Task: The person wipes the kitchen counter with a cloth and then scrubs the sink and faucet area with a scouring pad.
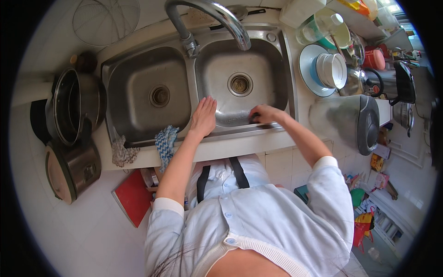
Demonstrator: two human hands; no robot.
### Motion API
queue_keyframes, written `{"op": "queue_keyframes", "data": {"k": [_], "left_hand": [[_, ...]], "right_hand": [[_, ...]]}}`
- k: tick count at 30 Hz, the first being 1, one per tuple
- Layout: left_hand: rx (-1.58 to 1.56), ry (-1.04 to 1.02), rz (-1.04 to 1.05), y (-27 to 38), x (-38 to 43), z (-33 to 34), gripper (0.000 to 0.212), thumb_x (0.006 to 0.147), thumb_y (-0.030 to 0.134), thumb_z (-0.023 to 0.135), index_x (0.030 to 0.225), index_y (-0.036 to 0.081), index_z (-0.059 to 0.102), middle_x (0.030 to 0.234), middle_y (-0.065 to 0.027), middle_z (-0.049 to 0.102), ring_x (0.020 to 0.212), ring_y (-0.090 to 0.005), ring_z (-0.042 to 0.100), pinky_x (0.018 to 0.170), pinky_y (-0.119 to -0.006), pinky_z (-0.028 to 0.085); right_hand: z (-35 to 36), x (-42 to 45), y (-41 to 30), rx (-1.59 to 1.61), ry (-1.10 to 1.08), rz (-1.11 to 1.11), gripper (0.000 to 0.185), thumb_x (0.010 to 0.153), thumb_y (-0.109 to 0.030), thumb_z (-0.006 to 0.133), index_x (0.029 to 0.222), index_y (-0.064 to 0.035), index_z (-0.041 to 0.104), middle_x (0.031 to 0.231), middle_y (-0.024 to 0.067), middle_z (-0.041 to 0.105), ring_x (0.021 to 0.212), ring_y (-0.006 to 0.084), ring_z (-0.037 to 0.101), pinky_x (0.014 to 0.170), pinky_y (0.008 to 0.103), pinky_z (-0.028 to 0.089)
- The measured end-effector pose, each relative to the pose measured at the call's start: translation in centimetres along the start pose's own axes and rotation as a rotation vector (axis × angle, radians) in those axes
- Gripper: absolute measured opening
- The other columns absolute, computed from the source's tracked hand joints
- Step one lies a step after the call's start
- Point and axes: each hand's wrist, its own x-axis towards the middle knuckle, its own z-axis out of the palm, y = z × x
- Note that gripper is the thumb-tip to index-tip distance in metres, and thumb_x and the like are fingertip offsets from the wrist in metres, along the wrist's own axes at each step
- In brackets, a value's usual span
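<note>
My left hand (pixel 205 117) lies flat, palm down, on the divider and near edge of the double stainless steel sink (pixel 192 74), holding nothing. Inside the right basin (pixel 254 62), near its front right corner, my right hand (pixel 265 114) is closed around a small dark object (pixel 255 117), mostly hidden by the fingers; its kind cannot be told. Wet patches shine on the basin floor beside it. A blue and white zigzag cloth (pixel 166 143) hangs over the sink's front edge, left of my left forearm. Farther left lies a crumpled greyish cloth (pixel 124 152).
A chrome faucet (pixel 218 12) arches over the right basin. Stacked bowls (pixel 330 71) on a plate, a plastic bottle (pixel 320 27) and a kettle (pixel 354 79) stand right. Pots (pixel 69 105) and a rice cooker (pixel 72 171) are left. A wire strainer (pixel 105 22) is behind.
</note>
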Motion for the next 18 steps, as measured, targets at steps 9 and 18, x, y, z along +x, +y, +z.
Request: {"op": "queue_keyframes", "data": {"k": [9,18], "left_hand": [[0.003,-0.03,0.133,-2.0,0.8,-0.7,0.043,0.076,0.008,0.04,0.117,-0.004,0.043,0.123,-0.0165,0.044,0.123,-0.0233,0.032,0.106,-0.033,0.016],[-0.005,-0.059,0.131,-2.4,0.7,-0.1,0.045,0.077,0.01,0.043,0.12,-0.001,0.04,0.124,-0.0117,0.044,0.124,-0.0223,0.028,0.106,-0.035,0.014]], "right_hand": [[3.9,-1.8,-9.4,0.065,0.37,-0.282,0.023,0.071,-0.002,0.055,0.094,-0.0074,0.057,0.089,0.0127,0.055,0.089,0.0317,0.049,0.08,0.0388,0.038],[7.3,2.0,-13.5,-0.139,0.485,-0.439,0.016,0.067,-0.003,0.058,0.083,-0.0071,0.055,0.082,0.0088,0.051,0.081,0.0253,0.049,0.078,0.0339,0.035]]}}
